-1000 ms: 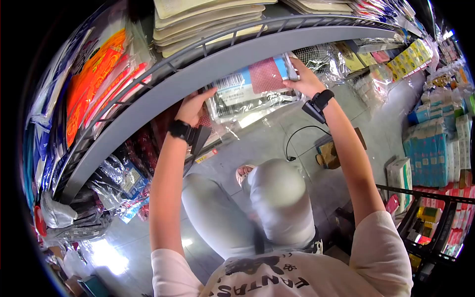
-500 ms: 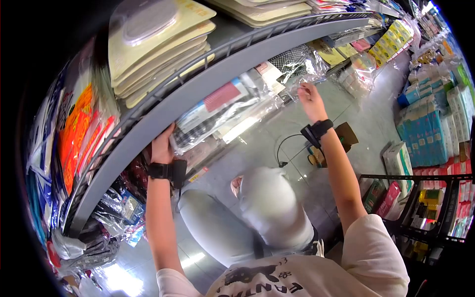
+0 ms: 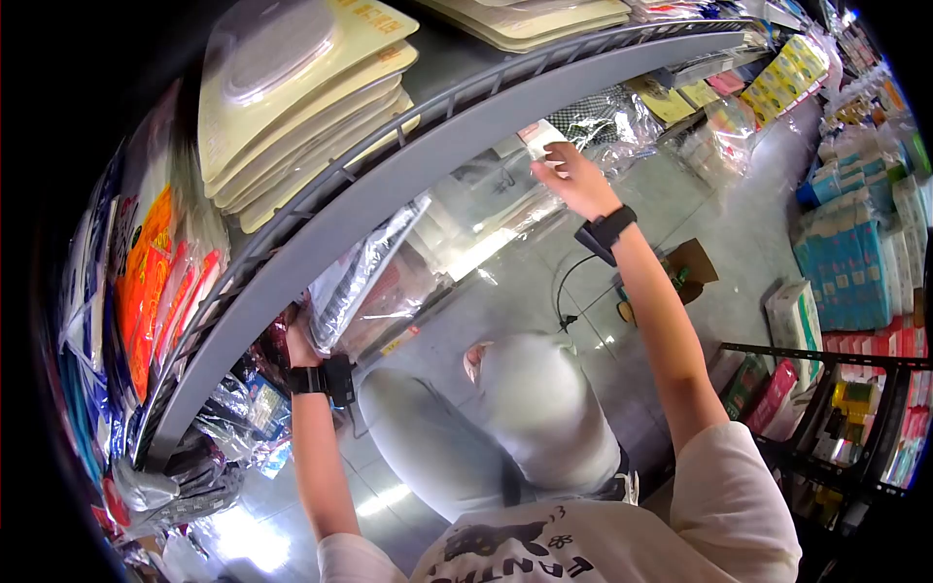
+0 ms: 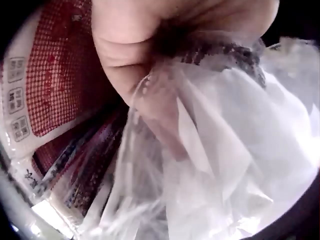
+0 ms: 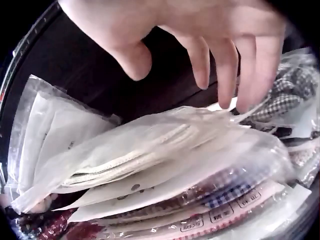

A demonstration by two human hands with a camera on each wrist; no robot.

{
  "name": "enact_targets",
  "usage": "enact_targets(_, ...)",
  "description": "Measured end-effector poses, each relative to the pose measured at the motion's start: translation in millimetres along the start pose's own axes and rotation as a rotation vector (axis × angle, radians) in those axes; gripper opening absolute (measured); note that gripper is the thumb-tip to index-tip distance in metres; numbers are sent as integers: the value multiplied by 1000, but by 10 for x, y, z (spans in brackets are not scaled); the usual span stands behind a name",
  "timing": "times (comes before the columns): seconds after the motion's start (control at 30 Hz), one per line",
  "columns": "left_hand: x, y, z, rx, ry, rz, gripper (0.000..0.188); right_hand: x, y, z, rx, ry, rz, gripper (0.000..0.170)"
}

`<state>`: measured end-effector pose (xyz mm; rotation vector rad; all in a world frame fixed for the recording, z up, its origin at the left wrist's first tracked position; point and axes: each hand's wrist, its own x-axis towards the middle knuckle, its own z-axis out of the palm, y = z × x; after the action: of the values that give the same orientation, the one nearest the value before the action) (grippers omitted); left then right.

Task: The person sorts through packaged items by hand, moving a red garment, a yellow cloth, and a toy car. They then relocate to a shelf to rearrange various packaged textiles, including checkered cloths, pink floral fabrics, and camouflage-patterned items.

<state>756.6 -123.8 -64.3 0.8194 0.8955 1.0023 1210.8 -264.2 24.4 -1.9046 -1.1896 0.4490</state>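
Observation:
At the left end of the lower shelf, my left hand (image 3: pixel 303 342) grips a clear plastic-wrapped packet (image 3: pixel 352 282), tilted on edge. In the left wrist view, the thumb and fingers of the left hand (image 4: pixel 135 45) pinch crumpled clear plastic (image 4: pixel 225 145), beside red checked packets (image 4: pixel 60 75). My right hand (image 3: pixel 580 185) is held over the shelf with its fingers loosely bent. Beneath the right hand (image 5: pixel 200 45), the right wrist view shows a pile of plastic-wrapped packets (image 5: pixel 150 145), some with checked cloth; no packet is in its grasp.
A grey shelf edge (image 3: pixel 408 165) with a wire rail curves above both hands. Stacked cream cards (image 3: pixel 301 107) and orange-red packets (image 3: pixel 146 282) lie on the upper shelf. A small open box (image 3: pixel 692 267) and a black cable are on the floor; blue packs (image 3: pixel 846 272) stand right.
Both hands held the packet at first; the right hand let go, moved away, then came back over the shelf. My left hand carried the packet left and turned it on edge.

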Motion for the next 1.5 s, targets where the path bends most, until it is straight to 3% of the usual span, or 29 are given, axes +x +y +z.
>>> enact_targets(0.03,-57,33,31,-1,28,-2,38,74,-94,20,-52,-74,31,69)
enact_targets(0.1,-210,115,76,41,39,-14,46,186,-185,103,-309,-102,111,72)
enact_targets(0.23,-483,169,129,72,62,-48,56,239,-207,187,-130,-134,-7,56)
enact_targets(0.27,-543,161,103,108,53,-17,57,257,-264,162,-7,-210,36,46)
enact_targets(0.3,-622,140,85,144,44,11,57,256,-310,81,-155,-232,118,44)
enact_targets(0.4,-826,186,169,148,74,-24,56,252,27,36,-24,91,-42,54)
enact_targets(0.5,-906,199,135,184,96,-35,54,233,80,-319,-63,166,-18,60)
enact_targets(0.53,-918,202,144,193,99,-28,54,255,312,-344,77,273,-1,56)
enact_targets(0.57,-930,207,164,201,101,-21,54,150,97,-496,413,222,197,52)
enact_targets(0.7,-861,164,177,334,33,108,53,-20,281,-750,865,351,140,43)
enact_targets(0.73,-881,215,317,291,-7,104,53,-62,397,-823,924,238,74,40)
enact_targets(0.77,-849,208,345,256,-30,98,53,-127,360,-828,1006,204,44,41)
enact_targets(0.83,-838,221,522,174,-44,86,52,-282,186,-737,1083,248,155,57)
enact_targets(0.87,-841,258,641,177,-56,77,51,-335,62,-698,1061,132,139,63)
enact_targets(0.9,-841,261,750,146,-50,66,49,-314,308,-568,1034,226,184,65)
enact_targets(0.97,-853,307,946,188,-125,91,47,-484,-86,-330,955,146,264,68)
enact_targets(1.03,-846,277,1075,118,-180,62,45,-683,-259,-96,1013,-97,210,66)
enact_targets(1.1,-838,231,1109,18,-210,47,45,-762,-311,34,557,-259,22,51)
enact_targets(1.17,-826,200,1074,27,-225,64,42,-847,-253,167,581,-301,116,46)
enact_targets(1.2,-828,195,1062,21,-220,57,42,-847,-191,200,277,-263,-118,44)
enact_targets(1.33,-835,238,1082,6,-224,48,42,-851,-385,188,575,-333,187,40)
enact_targets(1.43,-835,249,1097,-10,-239,48,43,-761,-615,52,432,-494,340,38)
enact_targets(1.5,-908,300,1123,-39,-208,44,43,-703,-343,134,353,-452,93,35)
